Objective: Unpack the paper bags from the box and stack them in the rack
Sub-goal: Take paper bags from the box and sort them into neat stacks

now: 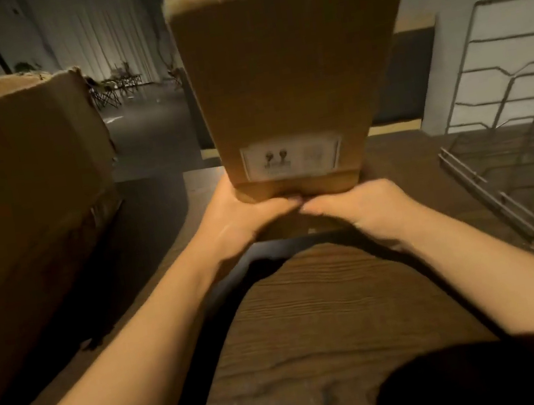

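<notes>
A stack of flat brown paper bags (291,70) stands upright in front of me over the wooden table (327,314), handles at the top and a white label near its lower end. My left hand (246,215) grips the stack's bottom left corner. My right hand (359,205) grips its bottom right, and the two thumbs meet under the middle. The large open cardboard box (24,211) stands on the table at the left. The wire rack (519,116) stands at the right, with no bags visible in it.
Beyond the table lies a dim room with folding chairs and a dark floor. A white wall stands behind the rack. A dark shape fills the bottom right corner of the view.
</notes>
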The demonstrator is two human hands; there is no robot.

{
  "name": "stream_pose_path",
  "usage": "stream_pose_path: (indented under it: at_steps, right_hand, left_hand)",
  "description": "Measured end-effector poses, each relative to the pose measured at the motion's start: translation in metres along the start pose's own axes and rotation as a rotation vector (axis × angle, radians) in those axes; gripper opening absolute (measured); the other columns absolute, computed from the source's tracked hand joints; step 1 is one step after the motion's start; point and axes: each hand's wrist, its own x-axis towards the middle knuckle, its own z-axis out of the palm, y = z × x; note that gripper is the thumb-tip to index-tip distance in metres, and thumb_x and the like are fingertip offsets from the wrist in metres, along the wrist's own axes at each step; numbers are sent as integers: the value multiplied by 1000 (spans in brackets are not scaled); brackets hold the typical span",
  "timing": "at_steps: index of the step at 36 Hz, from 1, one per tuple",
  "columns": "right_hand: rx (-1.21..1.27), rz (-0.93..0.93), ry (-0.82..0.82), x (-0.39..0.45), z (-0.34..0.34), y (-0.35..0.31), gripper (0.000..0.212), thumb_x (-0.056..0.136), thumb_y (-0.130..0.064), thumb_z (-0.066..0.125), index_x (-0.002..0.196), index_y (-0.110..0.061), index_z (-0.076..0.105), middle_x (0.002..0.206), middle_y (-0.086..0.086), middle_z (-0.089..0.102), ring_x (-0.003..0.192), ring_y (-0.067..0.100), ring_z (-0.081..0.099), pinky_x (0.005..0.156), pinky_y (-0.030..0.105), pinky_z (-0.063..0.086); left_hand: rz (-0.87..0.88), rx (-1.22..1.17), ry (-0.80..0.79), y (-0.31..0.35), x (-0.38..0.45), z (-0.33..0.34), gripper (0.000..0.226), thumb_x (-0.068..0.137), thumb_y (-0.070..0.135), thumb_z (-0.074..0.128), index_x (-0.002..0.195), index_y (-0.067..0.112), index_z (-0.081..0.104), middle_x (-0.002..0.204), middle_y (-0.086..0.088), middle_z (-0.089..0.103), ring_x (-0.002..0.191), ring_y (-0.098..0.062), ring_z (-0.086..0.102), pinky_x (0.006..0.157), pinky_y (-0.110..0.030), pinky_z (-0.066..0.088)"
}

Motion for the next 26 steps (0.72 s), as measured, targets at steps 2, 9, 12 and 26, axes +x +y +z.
stream_pose_path:
  at_steps: [2, 9, 12, 26]
  right_hand:
    - [77, -53, -36, 2, 8, 4, 35, 93, -15, 67, 127, -8, 62, 112, -4, 62, 110, 9, 63, 79, 14, 47]
    - [253, -142, -48, 12, 8, 21, 26, 70, -22, 90, 91, -26, 76, 86, -7, 76, 84, 12, 71, 81, 33, 56]
    - [63, -5, -23, 10, 8, 21, 31, 73, -43, 85, 96, -24, 75, 89, -10, 76, 90, 10, 70, 88, 35, 56]
    - [502, -119, 95, 4, 5, -14, 45, 65, -38, 86, 103, -17, 75, 101, 5, 78, 103, 27, 71, 101, 52, 51]
  left_hand:
    - [-63, -47, -72, -10, -6, 8, 52, 81, -4, 79, 128, 4, 60, 117, -9, 72, 110, -27, 69, 90, -44, 58]
    - [-60, -51, -80, -4, -12, 6, 58, 83, 14, 79, 136, 12, 55, 127, -5, 68, 119, -22, 65, 98, -43, 54]
    - [-98, -46, 9, -7, -9, -2, 74, 78, 34, 84, 142, 25, 49, 132, 7, 66, 121, -12, 63, 104, -42, 50]
    - [-38, -87, 125, 4, -1, -3, 83, 70, 45, 83, 142, 25, 46, 135, 3, 62, 126, -18, 59, 107, -48, 48]
